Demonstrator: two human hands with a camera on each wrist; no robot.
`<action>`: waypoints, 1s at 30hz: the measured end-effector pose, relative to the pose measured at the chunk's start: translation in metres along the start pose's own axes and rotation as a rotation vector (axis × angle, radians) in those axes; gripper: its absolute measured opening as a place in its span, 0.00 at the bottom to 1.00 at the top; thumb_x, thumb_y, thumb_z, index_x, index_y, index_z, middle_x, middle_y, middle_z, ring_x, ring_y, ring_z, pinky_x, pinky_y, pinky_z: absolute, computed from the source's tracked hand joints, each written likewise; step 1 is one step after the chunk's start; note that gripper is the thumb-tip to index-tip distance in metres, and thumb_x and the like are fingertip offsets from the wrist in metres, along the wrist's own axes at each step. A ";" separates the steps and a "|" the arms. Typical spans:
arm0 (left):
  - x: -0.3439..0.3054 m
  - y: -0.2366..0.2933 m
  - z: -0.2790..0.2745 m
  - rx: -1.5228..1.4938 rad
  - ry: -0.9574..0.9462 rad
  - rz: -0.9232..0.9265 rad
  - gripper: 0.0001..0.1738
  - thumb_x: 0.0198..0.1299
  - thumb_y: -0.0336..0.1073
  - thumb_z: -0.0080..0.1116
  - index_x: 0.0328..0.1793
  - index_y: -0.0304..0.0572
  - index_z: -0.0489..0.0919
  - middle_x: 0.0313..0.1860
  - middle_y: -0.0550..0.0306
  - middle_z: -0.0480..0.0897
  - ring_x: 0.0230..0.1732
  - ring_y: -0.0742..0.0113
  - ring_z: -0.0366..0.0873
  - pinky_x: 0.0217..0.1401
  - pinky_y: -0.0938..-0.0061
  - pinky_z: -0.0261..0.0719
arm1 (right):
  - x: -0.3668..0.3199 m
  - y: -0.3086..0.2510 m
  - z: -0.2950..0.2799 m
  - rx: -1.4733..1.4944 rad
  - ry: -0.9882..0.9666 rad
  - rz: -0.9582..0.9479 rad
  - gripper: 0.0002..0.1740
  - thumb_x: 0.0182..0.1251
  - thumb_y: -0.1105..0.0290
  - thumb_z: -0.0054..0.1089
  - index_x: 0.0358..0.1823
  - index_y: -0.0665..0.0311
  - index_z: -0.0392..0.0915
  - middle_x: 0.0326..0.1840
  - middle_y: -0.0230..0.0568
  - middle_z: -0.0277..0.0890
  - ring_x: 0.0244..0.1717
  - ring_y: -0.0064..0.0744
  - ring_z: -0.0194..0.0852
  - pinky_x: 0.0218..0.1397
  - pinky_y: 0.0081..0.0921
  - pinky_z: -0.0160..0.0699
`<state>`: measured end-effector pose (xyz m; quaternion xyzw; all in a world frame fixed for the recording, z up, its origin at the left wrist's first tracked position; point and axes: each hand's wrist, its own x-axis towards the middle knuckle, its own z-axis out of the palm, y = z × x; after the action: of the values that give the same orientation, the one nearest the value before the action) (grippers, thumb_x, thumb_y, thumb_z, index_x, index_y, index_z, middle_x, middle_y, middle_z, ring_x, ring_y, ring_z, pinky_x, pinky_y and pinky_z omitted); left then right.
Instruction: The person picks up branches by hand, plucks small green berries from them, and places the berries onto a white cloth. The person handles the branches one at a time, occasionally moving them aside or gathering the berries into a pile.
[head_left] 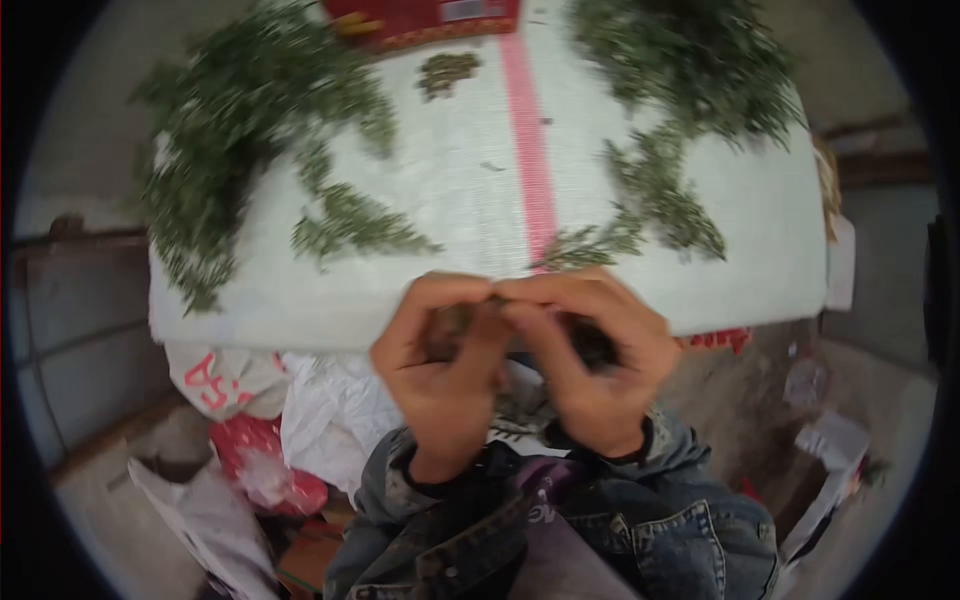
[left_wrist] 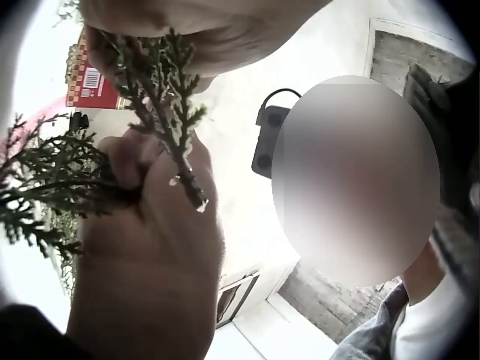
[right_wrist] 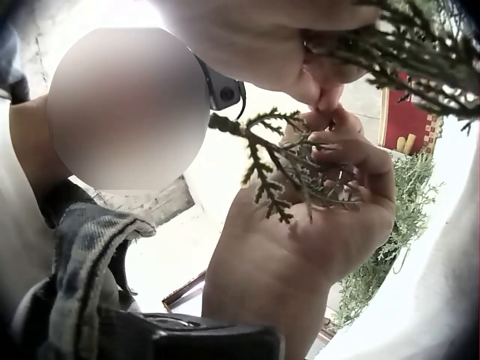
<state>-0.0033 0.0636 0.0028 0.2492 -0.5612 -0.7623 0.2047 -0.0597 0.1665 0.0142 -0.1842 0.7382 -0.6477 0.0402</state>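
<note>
In the head view the left hand [head_left: 445, 365] and right hand [head_left: 600, 360] meet at the fingertips by the near edge of a white woven surface [head_left: 430, 290]. The left hand [right_wrist: 300, 225] has its fingers curled round a small green sprig [right_wrist: 259, 154], its cut stem end sticking out. That sprig [left_wrist: 180, 146] also shows in the left wrist view. Leafy greenery [left_wrist: 45, 180] comes out of the right hand [left_wrist: 154, 232], whose fingers pinch it. What lies between the touching fingertips is blurred and partly hidden.
Two heaps of green branches [head_left: 240, 120] [head_left: 690, 70] lie at the far left and right, with loose sprigs [head_left: 360, 222] nearer. A small brown pile [head_left: 447, 73] sits by a red box [head_left: 430, 20]. Plastic bags [head_left: 330, 410] are below the left edge.
</note>
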 end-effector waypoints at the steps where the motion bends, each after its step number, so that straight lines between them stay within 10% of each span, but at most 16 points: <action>1: 0.000 -0.001 0.003 -0.009 0.041 -0.022 0.03 0.66 0.24 0.53 0.42 0.29 0.75 0.30 0.57 0.77 0.20 0.81 0.67 0.20 0.86 0.62 | -0.001 0.000 -0.001 -0.036 0.045 -0.004 0.10 0.59 0.83 0.69 0.44 0.70 0.85 0.37 0.42 0.83 0.33 0.23 0.79 0.36 0.19 0.75; 13: 0.000 -0.016 0.004 -0.034 0.069 0.276 0.05 0.66 0.25 0.58 0.43 0.31 0.74 0.36 0.51 0.76 0.17 0.78 0.68 0.19 0.83 0.65 | -0.007 0.003 0.003 0.128 0.021 0.040 0.12 0.61 0.82 0.68 0.47 0.69 0.84 0.33 0.39 0.82 0.25 0.17 0.76 0.29 0.15 0.72; 30: 0.001 -0.012 0.006 -0.069 0.083 0.166 0.07 0.66 0.29 0.57 0.42 0.30 0.74 0.37 0.49 0.75 0.17 0.76 0.68 0.19 0.81 0.66 | -0.006 0.014 0.007 0.357 -0.017 0.034 0.10 0.65 0.85 0.63 0.48 0.75 0.81 0.31 0.40 0.80 0.26 0.19 0.78 0.27 0.16 0.72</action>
<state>-0.0082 0.0709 -0.0074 0.2260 -0.5443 -0.7506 0.2988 -0.0548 0.1635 -0.0021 -0.1670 0.6143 -0.7660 0.0896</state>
